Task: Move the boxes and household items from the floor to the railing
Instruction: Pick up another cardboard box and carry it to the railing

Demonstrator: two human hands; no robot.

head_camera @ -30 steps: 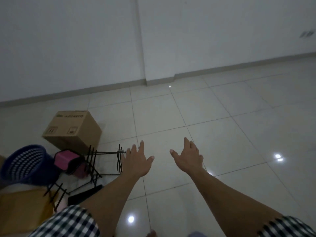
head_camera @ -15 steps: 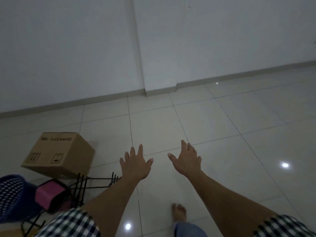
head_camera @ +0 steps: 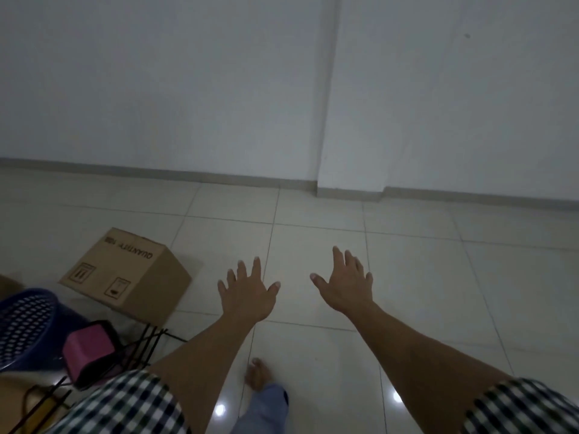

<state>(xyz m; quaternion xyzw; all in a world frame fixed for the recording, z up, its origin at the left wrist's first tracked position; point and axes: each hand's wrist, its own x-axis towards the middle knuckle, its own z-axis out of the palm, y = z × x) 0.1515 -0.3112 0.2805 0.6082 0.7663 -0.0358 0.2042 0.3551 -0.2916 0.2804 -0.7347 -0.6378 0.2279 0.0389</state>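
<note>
— Biggest first?

— Pale wall (head_camera: pixel 156 73) across the whole upper half, with a jutting corner right of centre. Meets the tiled floor (head_camera: pixel 438 277) at a low skirting.

— And on those tiles?

— Cardboard box (head_camera: pixel 125 277) at the left, resting on the floor. Printed "QUANTITY" upside down near one top edge, with handling symbols on the near side.

— Next down?

— Dark blue perforated basket (head_camera: pixel 25 324) at the left edge, inner mesh showing, near the box. Then a pink container (head_camera: pixel 89 349) with a dark rim, right of the basket (touching it or only close, hard to tell). Beside that, a black wire rack (head_camera: pixel 150 336) on the floor in front of the box. A strip of tan cardboard (head_camera: pixel 12 399) in the bottom-left corner, mostly cut off.

— Hands?

— Left hand (head_camera: pixel 247 292) stretched forward, palm down, fingers straight and spread, gripping nothing, right of the box and apart from it. Right hand (head_camera: pixel 344 286) much the same: palm down, fingers loosely extended, empty, above bare tile. Near each other, not touching. Checked left sleeve (head_camera: pixel 125 405) and checked right sleeve (head_camera: pixel 526 408) at the bottom.

— Smallest?

— Bare foot (head_camera: pixel 257 375) on the tile between the forearms, above a light blue trouser leg (head_camera: pixel 266 408). Light glint (head_camera: pixel 220 409) on the tile beside that leg.
</note>
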